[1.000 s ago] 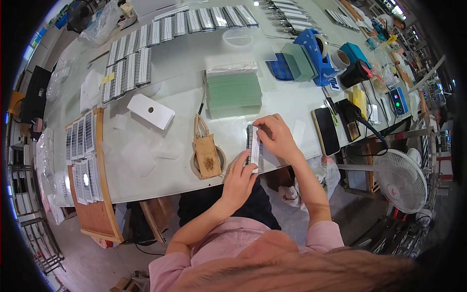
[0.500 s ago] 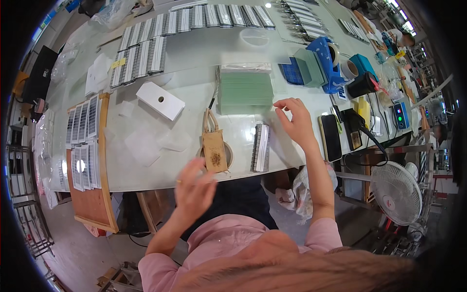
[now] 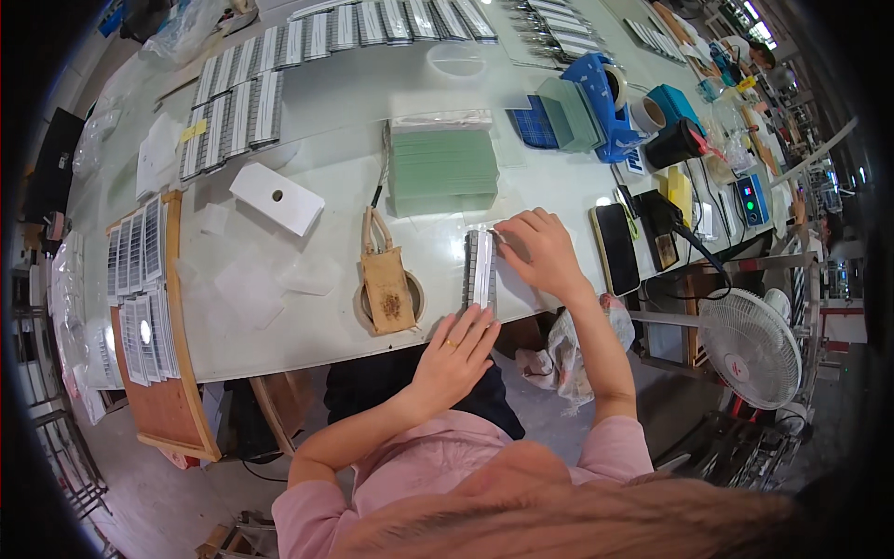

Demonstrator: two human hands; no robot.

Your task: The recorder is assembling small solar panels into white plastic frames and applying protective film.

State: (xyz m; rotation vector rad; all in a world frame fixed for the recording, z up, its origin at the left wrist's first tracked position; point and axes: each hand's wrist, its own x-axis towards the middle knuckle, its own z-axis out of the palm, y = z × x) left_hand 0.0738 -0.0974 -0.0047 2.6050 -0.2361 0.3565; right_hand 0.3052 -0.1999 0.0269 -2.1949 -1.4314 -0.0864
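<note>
A narrow grey-and-white striped strip panel (image 3: 480, 265) lies lengthwise near the table's front edge. The fingers of my left hand (image 3: 452, 359) are stretched out over its near end; one finger wears a ring. By the panel's far right corner is my right hand (image 3: 543, 252), thumb and forefinger apart, the other fingers bent. Left of the panel, a tan wrapped block (image 3: 390, 293) with a looped handle and a dark stain rests over a round ring (image 3: 415, 300). A stack of pale green translucent sheets (image 3: 443, 172) stands just beyond the panel.
A white box (image 3: 277, 198) with a round hole lies at left, near thin white sheets (image 3: 250, 289). Rows of striped panels (image 3: 317, 37) line the back. A blue tape dispenser (image 3: 596, 102), phone (image 3: 616, 249) and cables are at right. A fan (image 3: 745, 349) stands beyond the table edge.
My left hand has moved right, from beside the tan block to the panel's near end. My right hand has come left and nearer, to its far end. The whole view has shifted slightly.
</note>
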